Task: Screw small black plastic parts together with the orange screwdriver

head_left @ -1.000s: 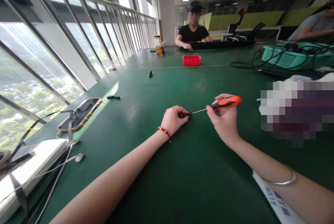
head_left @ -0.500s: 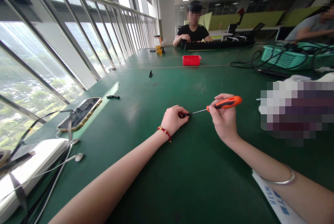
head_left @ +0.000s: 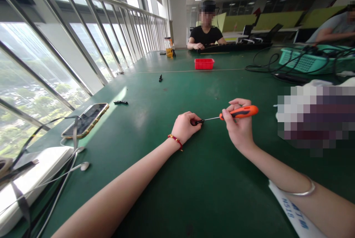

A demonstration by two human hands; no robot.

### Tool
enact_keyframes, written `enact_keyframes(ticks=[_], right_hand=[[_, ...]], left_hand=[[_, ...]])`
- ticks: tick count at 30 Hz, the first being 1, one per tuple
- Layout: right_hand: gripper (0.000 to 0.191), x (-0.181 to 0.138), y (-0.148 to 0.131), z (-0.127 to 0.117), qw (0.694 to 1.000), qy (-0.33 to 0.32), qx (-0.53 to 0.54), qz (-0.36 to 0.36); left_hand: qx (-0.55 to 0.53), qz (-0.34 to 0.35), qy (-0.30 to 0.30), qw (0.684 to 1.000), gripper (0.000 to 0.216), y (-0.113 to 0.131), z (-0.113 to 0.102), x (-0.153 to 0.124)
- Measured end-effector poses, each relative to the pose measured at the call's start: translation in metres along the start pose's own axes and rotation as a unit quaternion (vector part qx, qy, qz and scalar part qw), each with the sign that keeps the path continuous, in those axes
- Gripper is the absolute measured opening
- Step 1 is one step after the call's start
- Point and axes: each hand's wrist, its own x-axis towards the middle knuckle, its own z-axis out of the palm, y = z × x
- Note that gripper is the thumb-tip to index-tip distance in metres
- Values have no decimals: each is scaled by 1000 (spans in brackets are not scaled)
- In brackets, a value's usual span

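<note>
My left hand (head_left: 186, 126) rests on the green table (head_left: 155, 178) and is closed around a small black part (head_left: 198, 122), most of it hidden by the fingers. A screwdriver (head_left: 241, 111) with an orange and black handle is gripped in my right hand (head_left: 240, 130). Its thin metal shaft points left, and the tip meets the black part at the left fingertips. Farther up the table lie two more small black pieces, one (head_left: 121, 102) to the left of my hands and another (head_left: 160, 78) beyond them.
A red tray (head_left: 204, 64) stands ahead, with a person (head_left: 206, 34) seated behind it. At the right are a teal basket (head_left: 299, 60) with black cables and a blurred-out pile. A phone (head_left: 85, 120), earphones (head_left: 84, 166) and a white box (head_left: 41, 167) lie along the left.
The screwdriver handle has tilted slightly lower, its tip staying at the black part. Across the table, the seated person's hand has come down onto the long black object.
</note>
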Motion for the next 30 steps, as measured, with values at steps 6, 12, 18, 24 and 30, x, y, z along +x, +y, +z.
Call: enact_keyframes(ticks=[6, 12, 18, 24, 30], right_hand=[[19, -2, -4, -1, 999, -47, -4, 12], [29, -2, 2, 2, 1000, -14, -1, -19], [16, -2, 1, -1, 998, 26, -49, -7], [13, -7, -2, 1, 999, 25, 19, 0], [13, -11, -3, 3, 999, -11, 31, 3]], left_hand=[[-1, 7, 0, 1000, 10, 0, 0, 0], [-1, 15, -5, 1000, 9, 0, 1, -1], [-1, 14, -5, 1000, 9, -1, 2, -1], [-3, 7, -4, 1000, 10, 0, 1, -1], [-3, 10, -7, 1000, 11, 2, 0, -1]])
